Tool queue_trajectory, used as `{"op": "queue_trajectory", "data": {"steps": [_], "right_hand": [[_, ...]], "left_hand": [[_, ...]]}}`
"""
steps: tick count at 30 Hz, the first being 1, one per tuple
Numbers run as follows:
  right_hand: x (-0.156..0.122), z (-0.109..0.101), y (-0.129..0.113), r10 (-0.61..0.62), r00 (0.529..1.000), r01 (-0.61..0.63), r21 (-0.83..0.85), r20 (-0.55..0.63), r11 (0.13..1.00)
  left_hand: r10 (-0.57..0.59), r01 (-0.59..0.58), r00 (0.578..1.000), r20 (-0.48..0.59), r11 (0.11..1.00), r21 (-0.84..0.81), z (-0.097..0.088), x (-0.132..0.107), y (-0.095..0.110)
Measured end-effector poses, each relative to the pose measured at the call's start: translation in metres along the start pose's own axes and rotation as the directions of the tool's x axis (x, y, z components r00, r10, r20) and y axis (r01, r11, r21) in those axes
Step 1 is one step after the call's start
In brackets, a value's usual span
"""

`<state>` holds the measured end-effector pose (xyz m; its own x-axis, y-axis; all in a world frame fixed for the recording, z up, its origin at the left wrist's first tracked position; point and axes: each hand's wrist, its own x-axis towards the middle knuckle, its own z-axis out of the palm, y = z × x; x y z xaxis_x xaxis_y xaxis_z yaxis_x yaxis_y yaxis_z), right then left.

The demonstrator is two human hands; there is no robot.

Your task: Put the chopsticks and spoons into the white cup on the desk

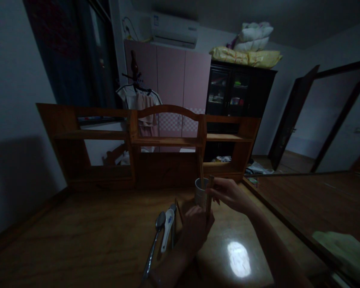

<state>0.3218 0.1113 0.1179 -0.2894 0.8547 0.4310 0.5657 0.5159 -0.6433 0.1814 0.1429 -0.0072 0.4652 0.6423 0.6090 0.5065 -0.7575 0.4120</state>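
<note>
My left hand is closed around the lower part of what look like wooden chopsticks, held upright. Higher up, my right hand pinches the same chopsticks between thumb and fingers. Just behind them stands a light-coloured cup with a thin stick, probably a chopstick, leaning in it. On the table left of my hands lie a long metal spoon, a white soup spoon with a blue mark, another utensil partly hidden, and a thin brown chopstick. How many chopsticks I hold is unclear.
The wooden tabletop is backed by a shelf unit with open compartments. A raised edge borders the table on the right, beyond which lies a pale cloth. The room is dim.
</note>
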Motion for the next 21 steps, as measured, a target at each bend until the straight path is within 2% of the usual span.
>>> {"op": "queue_trajectory", "data": {"steps": [15,18,21], "right_hand": [[-0.0026,0.0007,-0.0068,0.013,1.0,-0.013,0.034,0.005,0.999],[-0.0015,0.0008,-0.0058,0.014,1.0,-0.014,0.023,-0.001,1.0],[-0.0007,0.0011,-0.006,0.008,1.0,-0.009,0.014,0.006,1.0]], "left_hand": [[-0.021,0.022,0.999,0.025,0.999,-0.039,0.0001,-0.0021,0.0006],[-0.059,0.063,0.998,0.039,0.991,-0.115,0.0007,-0.003,-0.0009],[-0.135,0.134,0.991,0.012,0.954,-0.268,-0.0033,-0.0033,-0.0012]]}}
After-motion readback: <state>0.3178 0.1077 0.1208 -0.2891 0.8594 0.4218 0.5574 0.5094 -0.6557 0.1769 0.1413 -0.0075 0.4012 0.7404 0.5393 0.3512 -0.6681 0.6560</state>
